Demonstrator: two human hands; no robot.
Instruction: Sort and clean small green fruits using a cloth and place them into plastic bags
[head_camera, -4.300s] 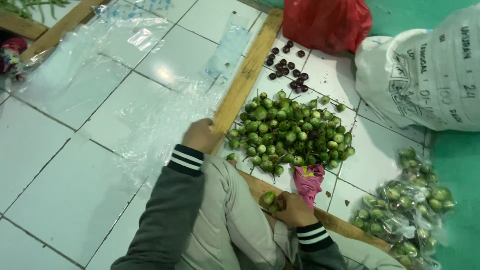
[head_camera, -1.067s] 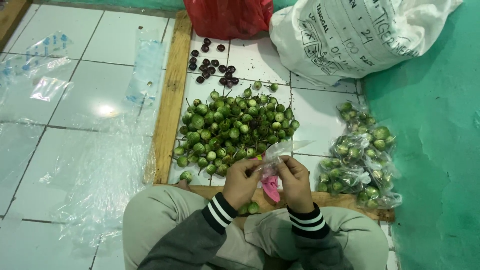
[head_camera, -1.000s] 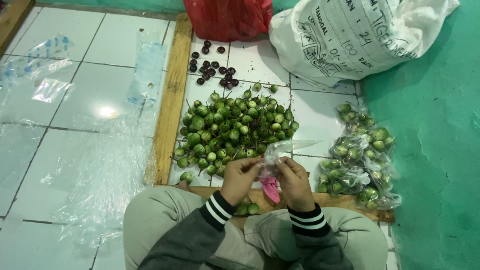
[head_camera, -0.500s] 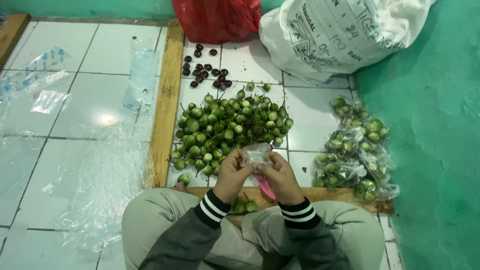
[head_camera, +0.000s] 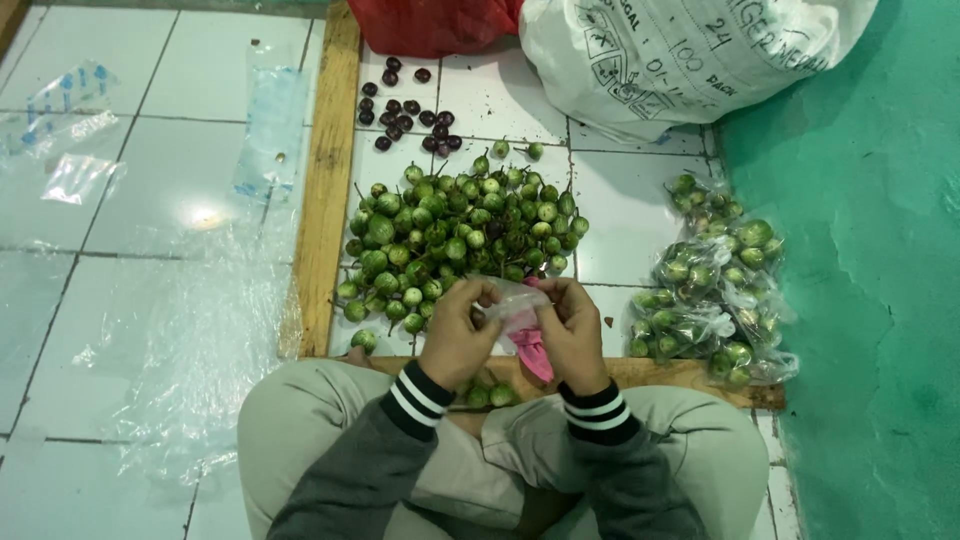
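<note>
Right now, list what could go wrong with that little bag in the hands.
The thin clear bag is pinched between left hand and right hand; it might tear or slip. The loose green eggplants lie just past the hands, so a spill could mix in. A few green ones by the knees could get crushed.

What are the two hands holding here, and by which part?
Both the left hand and right hand hold a small clear plastic bag by its upper edge; something pink hangs below it.
</note>
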